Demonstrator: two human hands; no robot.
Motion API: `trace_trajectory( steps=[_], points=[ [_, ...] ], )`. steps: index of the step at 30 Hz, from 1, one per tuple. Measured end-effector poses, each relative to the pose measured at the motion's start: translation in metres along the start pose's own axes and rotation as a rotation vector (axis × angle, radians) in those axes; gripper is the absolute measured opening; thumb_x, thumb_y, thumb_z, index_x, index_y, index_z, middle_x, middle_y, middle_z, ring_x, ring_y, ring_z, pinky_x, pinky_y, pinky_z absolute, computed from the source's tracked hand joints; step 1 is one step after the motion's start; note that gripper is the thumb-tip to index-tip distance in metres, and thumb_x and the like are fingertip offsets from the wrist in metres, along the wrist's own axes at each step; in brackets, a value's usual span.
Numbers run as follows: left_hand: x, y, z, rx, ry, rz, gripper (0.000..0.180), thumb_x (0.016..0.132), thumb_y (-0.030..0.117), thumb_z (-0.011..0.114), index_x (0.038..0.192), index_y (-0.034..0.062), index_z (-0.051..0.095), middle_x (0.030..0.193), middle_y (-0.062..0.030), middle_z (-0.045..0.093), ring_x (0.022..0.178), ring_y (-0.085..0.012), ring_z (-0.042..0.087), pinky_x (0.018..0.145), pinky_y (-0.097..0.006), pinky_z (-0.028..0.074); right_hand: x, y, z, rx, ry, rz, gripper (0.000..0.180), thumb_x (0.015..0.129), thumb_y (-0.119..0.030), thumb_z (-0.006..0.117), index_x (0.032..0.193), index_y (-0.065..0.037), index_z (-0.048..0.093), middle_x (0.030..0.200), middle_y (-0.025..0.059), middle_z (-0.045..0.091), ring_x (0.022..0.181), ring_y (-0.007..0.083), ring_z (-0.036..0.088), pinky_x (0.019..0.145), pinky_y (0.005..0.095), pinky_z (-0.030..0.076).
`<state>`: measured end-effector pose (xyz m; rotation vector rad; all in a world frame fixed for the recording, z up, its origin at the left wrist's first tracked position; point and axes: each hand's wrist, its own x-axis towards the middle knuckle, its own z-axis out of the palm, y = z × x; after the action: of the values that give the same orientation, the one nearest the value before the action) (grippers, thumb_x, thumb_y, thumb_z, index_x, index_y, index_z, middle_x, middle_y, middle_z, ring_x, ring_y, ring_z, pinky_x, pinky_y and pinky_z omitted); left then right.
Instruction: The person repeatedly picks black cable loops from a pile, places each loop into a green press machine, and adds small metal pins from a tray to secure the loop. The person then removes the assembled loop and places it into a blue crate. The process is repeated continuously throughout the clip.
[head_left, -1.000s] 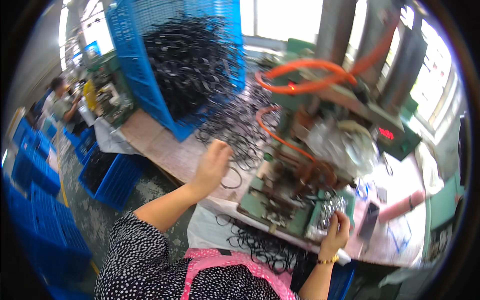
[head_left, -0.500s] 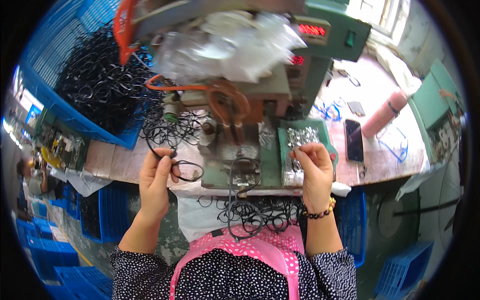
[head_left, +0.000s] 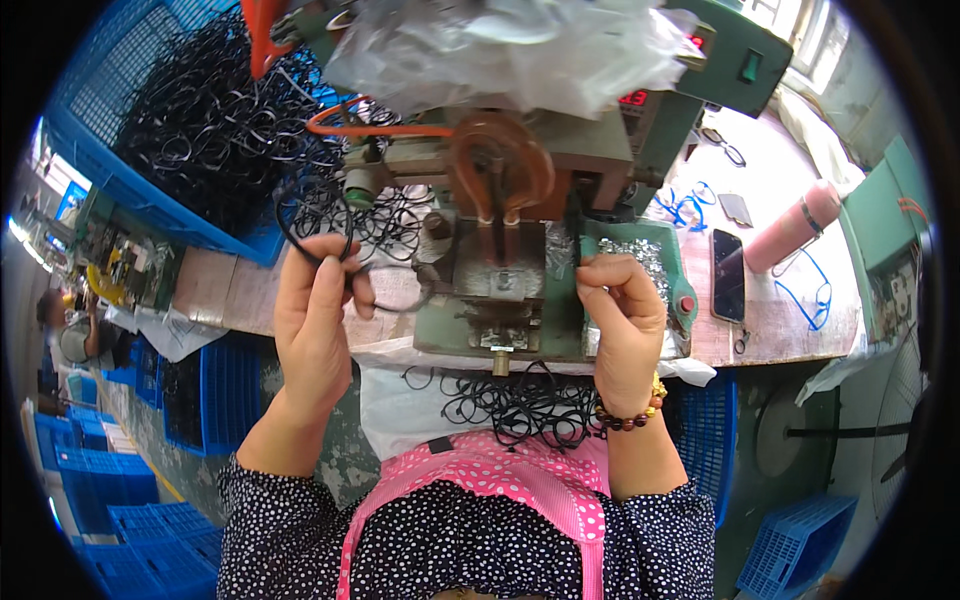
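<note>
In front of the green bench machine (head_left: pixel 520 290), at its left side: left hand (head_left: pixel 315 320) closing around a black ring (head_left: pixel 312 220), fingers curled and thumb pressing the loop, the ring standing up above the knuckles just beside the machine's left edge. Possibly holding a second loop (head_left: pixel 395 290) stretching toward the machine base; hard to tell whether gripped or merely lying there.

At the machine's right front corner: right hand (head_left: pixel 622 325) pinching shut, fingertips (head_left: pixel 590 275) pressing together on something too small to make out, hovering over a green tray of small shiny metal pieces (head_left: pixel 650 265). Wearing a beaded bracelet (head_left: pixel 628 415) at the wrist.

Above the machine's centre: copper coil (head_left: pixel 500 170) looping down toward a metal block, crumpled clear plastic (head_left: pixel 500 50) sitting on top.

Left of the machine and behind it: blue plastic crate (head_left: pixel 120 170) tipping forward, spilling a heap of black rings (head_left: pixel 210 120) onto the wooden bench (head_left: pixel 230 290).

Below the machine's front edge: more black rings (head_left: pixel 520 400) lying tangled on a white cloth over a pink apron (head_left: pixel 490 480).

Right of the machine: dark phone (head_left: pixel 727 275) lying flat, pink flask (head_left: pixel 795 225) resting on its side just beyond it, a red button (head_left: pixel 686 305) sitting near the tray's corner.

Far left of the machine: another person (head_left: pixel 70 330) sitting among stacked blue crates.
</note>
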<state>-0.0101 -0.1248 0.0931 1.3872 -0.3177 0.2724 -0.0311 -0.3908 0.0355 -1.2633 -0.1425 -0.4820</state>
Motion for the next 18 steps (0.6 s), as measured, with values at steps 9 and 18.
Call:
trace_trajectory(
  steps=[9,18],
  points=[
    [0.037,0.004,0.028,-0.145,-0.063,0.192,0.017,0.101,0.012,0.057,0.114,0.0011,0.058,0.104,-0.0092,0.066,0.077,-0.0128,0.06,0.067,-0.026,0.048,0.005,0.01,0.055,-0.159,-0.019,-0.03,0.066,0.082,0.005,0.069,0.141,0.004,0.038,0.092,0.0074,0.066,0.105,0.0187,0.059,0.099,0.0328,0.042],
    [0.024,0.007,0.03,0.005,-0.099,0.192,0.02,0.105,0.015,0.047,0.112,-0.0015,0.056,0.1,-0.0107,0.066,0.075,-0.0133,0.06,0.067,-0.024,0.048,0.014,0.005,0.052,-0.033,-0.098,0.092,0.056,0.084,0.01,0.067,0.133,0.0,0.043,0.097,0.0041,0.062,0.093,0.0117,0.059,0.084,0.0257,0.049]
  ],
)
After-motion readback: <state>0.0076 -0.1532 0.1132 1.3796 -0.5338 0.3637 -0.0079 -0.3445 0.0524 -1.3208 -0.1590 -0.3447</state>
